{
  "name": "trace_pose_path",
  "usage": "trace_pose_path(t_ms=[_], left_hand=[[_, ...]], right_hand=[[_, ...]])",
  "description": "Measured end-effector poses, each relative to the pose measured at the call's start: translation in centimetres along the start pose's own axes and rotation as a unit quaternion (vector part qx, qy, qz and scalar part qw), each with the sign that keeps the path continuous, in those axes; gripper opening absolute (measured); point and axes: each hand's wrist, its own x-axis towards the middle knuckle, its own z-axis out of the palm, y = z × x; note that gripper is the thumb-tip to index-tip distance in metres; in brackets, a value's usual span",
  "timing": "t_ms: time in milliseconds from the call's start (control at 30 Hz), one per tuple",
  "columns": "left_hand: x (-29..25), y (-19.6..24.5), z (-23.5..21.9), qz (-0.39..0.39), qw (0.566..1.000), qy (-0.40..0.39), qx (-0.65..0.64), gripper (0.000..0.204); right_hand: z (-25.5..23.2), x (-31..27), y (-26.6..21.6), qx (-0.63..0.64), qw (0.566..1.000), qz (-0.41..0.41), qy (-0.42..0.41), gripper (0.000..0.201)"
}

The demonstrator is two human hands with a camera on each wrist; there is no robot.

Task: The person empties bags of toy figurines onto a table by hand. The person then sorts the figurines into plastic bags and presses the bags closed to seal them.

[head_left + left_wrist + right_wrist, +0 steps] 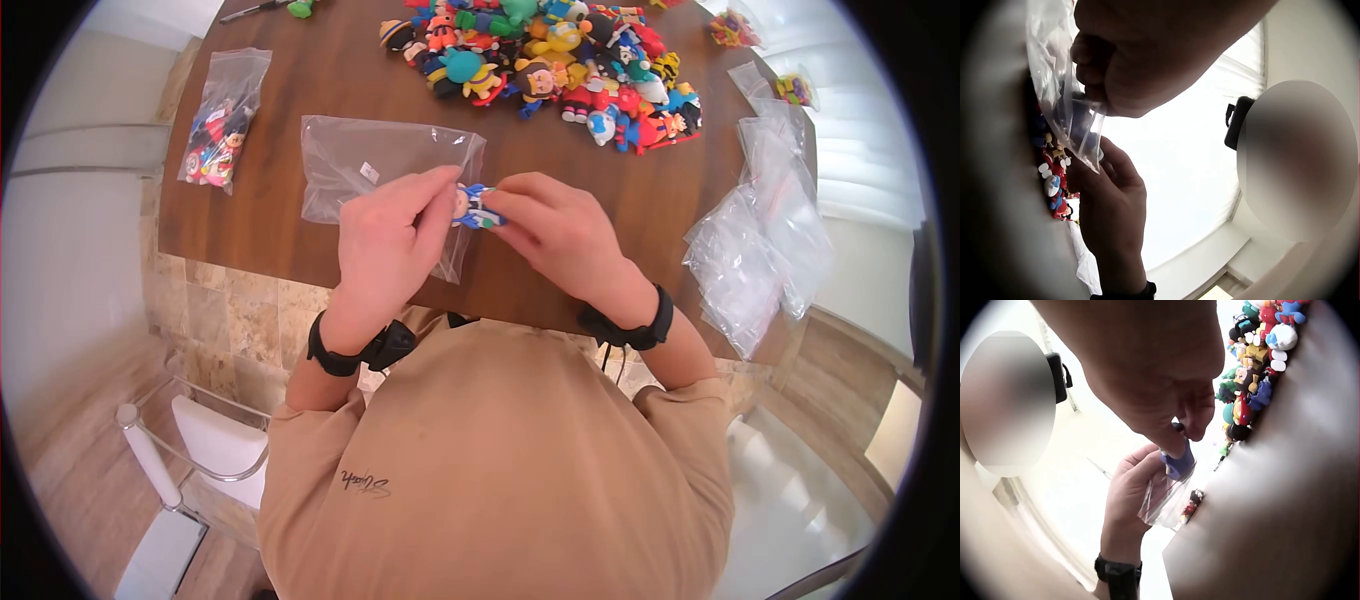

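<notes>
A small toy figure (470, 205) in blue and white is between the two hands, over the edge of a clear zip bag (330, 160). My right hand (565, 235) pinches the figure's lower end with thumb and fingers. My left hand (390, 230) grips the bag by its mouth, right beside the figure's head. In the right wrist view the blue figure (1179, 464) sits at the bag's opening, partly covered by the right fingers. The left wrist view shows the bag (1054, 69) hanging from the left hand (1122, 75).
A big heap of colourful toy figures (540, 70) lies at the back of the wooden table (270, 230). On the left rests a filled bag (222, 130) of figures. Several flat clear bags (750, 240) are piled on the right, with small filled packets (735, 30) behind them.
</notes>
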Motion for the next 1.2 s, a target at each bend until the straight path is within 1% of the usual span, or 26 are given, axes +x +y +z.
trace_pose_path(t_ms=[33,100,133,200,233,267,333,367,400,433,533,567,600,633,667,700,733,767,800,867,1000,1067,1100,1133,1167,1200], left_hand=[[0.1,-0.1,0.1,-0.003,1.0,-0.002,-0.004,0.014],[-0.1,0.0,0.5,0.006,1.0,-0.018,-0.009,0.014],[-0.2,0.0,0.7,0.012,0.999,-0.032,-0.01,0.015],[0.0,0.0,0.7,0.001,1.0,-0.018,-0.022,0.015],[0.1,0.0,0.6,-0.01,0.999,-0.006,-0.033,0.015],[0.2,-0.1,0.7,-0.01,0.999,-0.006,-0.032,0.015],[0.4,-0.3,1.0,0.02,0.999,0.004,-0.025,0.015],[0.5,-0.3,0.9,0.023,0.999,0.005,-0.026,0.015],[0.5,-0.4,0.7,-0.003,1.0,0.002,-0.027,0.016],[0.4,-0.4,0.5,-0.031,0.999,0.0,-0.028,0.016],[0.1,-0.8,0.5,-0.036,0.999,-0.01,-0.023,0.015],[-0.1,-1.1,0.8,-0.037,0.999,-0.009,-0.023,0.015],[-0.4,-1.5,1.2,-0.002,1.0,-0.017,-0.015,0.015],[-0.6,-1.8,1.6,0.034,0.999,-0.026,-0.007,0.015],[-0.8,-1.8,1.8,0.034,0.999,-0.027,-0.005,0.015],[-0.8,-1.8,2.0,0.043,0.997,-0.046,0.053,0.014],[-0.8,-1.7,2.1,0.051,0.99,-0.066,0.111,0.013],[-0.8,-1.7,2.2,0.052,0.99,-0.067,0.111,0.013],[-0.7,-1.7,2.4,0.059,0.984,-0.066,0.153,0.012],[-0.5,-1.9,2.4,0.065,0.977,-0.063,0.195,0.012],[0.2,-3.4,2.0,0.05,0.994,0.01,0.095,0.014],[0.7,-4.0,1.7,0.03,0.997,0.039,0.066,0.015],[1.0,-3.9,1.6,-0.018,0.999,0.041,0.026,0.015],[1.1,-3.7,1.6,-0.065,0.997,0.045,-0.015,0.016],[1.2,-3.4,1.7,-0.068,0.997,0.048,-0.011,0.016],[1.2,-3.1,1.8,-0.073,0.995,0.056,-0.029,0.015]], right_hand=[[0.3,0.0,0.2,-0.004,1.0,0.001,0.0,0.032],[0.8,0.1,0.6,-0.053,0.995,-0.077,-0.021,0.03],[0.7,0.2,0.4,-0.055,0.995,-0.076,-0.021,0.03],[0.6,0.5,-0.2,0.01,1.0,-0.025,0.011,0.028],[0.9,0.6,-0.2,0.01,1.0,-0.025,0.01,0.028],[1.3,0.6,-0.1,0.033,0.999,0.005,0.004,0.026],[1.7,0.7,-0.4,0.052,0.998,0.037,0.0,0.024],[1.8,0.9,-0.6,0.068,0.994,0.059,-0.06,0.021],[1.8,1.0,-0.7,0.084,0.986,0.081,-0.121,0.018],[1.6,1.1,-0.7,0.084,0.986,0.081,-0.122,0.018],[0.0,1.3,-0.3,0.079,0.98,0.068,-0.169,0.027],[-1.0,1.6,0.6,0.031,0.993,0.05,-0.107,0.027],[-1.9,2.2,1.6,-0.018,0.998,0.031,-0.044,0.028],[-2.9,3.1,2.6,-0.09,0.996,0.019,0.007,0.031],[-3.6,4.0,3.8,-0.161,0.985,0.007,0.06,0.035],[-3.8,4.7,4.9,-0.161,0.985,0.008,0.062,0.035],[-3.9,5.4,5.9,-0.232,0.969,-0.022,0.074,0.034],[-4.1,5.8,6.7,-0.303,0.948,-0.053,0.085,0.034],[-4.1,5.9,7.3,-0.304,0.947,-0.053,0.087,0.034],[-4.0,5.8,8.3,-0.278,0.959,-0.048,0.006,0.037],[-4.5,5.2,8.3,-0.232,0.971,-0.06,0.008,0.039],[-4.1,4.3,7.3,-0.119,0.992,0.016,0.033,0.041],[-4.3,4.0,5.6,-0.07,0.993,0.081,0.041,0.038],[-4.0,3.5,4.8,-0.066,0.994,0.078,0.04,0.038],[-3.8,3.1,4.1,0.067,0.991,0.115,0.004,0.038],[-3.6,2.6,3.5,0.199,0.968,0.152,-0.03,0.037]])
